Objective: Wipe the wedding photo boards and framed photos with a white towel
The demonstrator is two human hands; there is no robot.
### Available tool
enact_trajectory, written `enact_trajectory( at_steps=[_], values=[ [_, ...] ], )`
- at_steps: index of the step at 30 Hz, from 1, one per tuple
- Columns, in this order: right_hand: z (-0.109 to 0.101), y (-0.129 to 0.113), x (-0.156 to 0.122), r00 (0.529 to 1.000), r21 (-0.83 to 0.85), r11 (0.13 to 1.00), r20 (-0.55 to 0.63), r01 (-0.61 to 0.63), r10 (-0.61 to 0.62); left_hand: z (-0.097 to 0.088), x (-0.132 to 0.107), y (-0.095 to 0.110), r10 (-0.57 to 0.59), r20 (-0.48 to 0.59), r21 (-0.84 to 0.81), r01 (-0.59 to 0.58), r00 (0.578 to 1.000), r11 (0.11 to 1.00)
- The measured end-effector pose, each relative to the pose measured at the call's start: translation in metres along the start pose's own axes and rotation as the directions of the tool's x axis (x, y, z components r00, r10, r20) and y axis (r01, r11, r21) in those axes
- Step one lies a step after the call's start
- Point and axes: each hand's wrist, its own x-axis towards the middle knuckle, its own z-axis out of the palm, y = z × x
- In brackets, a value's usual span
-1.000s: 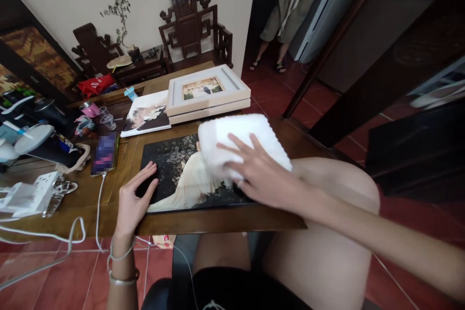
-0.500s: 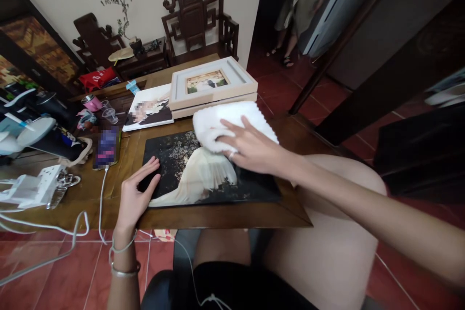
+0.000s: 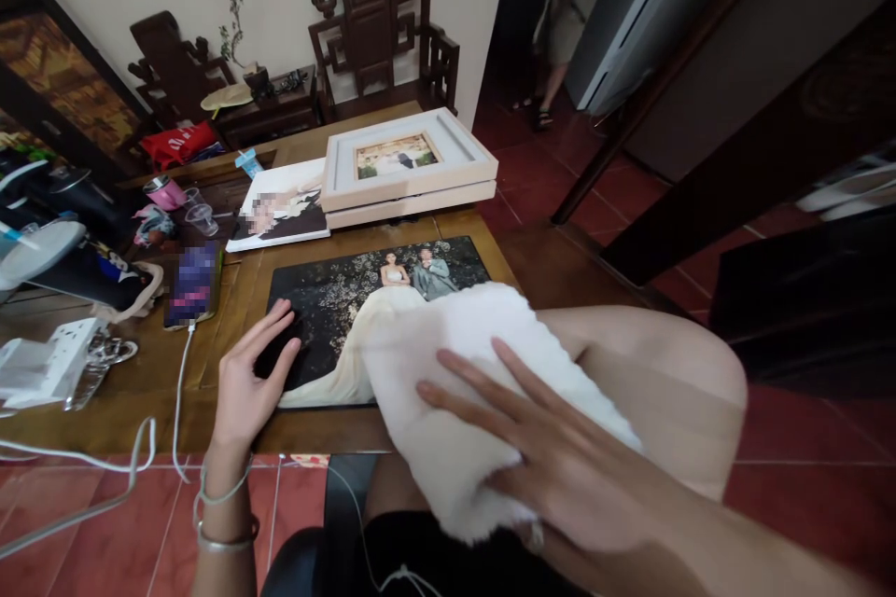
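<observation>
A dark, glossy photo print [image 3: 336, 298] of a couple lies flat on the wooden table [image 3: 210, 410] in front of me. My left hand [image 3: 248, 378] rests on its near left corner, fingers spread flat. My right hand [image 3: 553, 457] lies with stretched fingers on a white fluffy towel [image 3: 455, 373], pressing it down over the print's near right part and the table edge. The towel hides that corner of the print.
Behind the print lie a white framed photo [image 3: 410, 163] on a second frame and an unframed print [image 3: 280, 215]. A phone [image 3: 192, 284] on a cable, a power strip [image 3: 42, 368], cups and clutter fill the left. A person [image 3: 567, 9] stands in the doorway.
My right hand has dragged the towel from the far right of the print toward me, uncovering the couple in the picture. My left hand has stayed on the corner.
</observation>
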Motion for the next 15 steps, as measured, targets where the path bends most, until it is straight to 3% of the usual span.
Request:
enact_trajectory(
  at_steps=[4,9,12,15],
  values=[
    [-0.019,0.049,0.044,0.994,-0.084,0.994,0.081,-0.071,0.078,-0.001,0.000,-0.002,-0.011,0.031,0.006,0.011,0.999,1.000],
    [-0.035,0.113,0.088,0.989,-0.134,0.980,-0.021,-0.148,0.147,0.000,0.002,-0.005,-0.034,0.053,0.003,0.034,0.998,0.999],
    [-0.031,0.111,0.080,0.988,-0.167,0.974,-0.026,-0.154,0.151,0.001,0.002,-0.004,-0.038,0.048,0.009,0.038,0.998,0.999],
    [-0.020,0.078,0.047,0.992,-0.192,0.973,-0.009,-0.127,0.127,0.001,0.002,-0.003,-0.028,0.048,0.022,0.027,0.998,0.999]
  ],
)
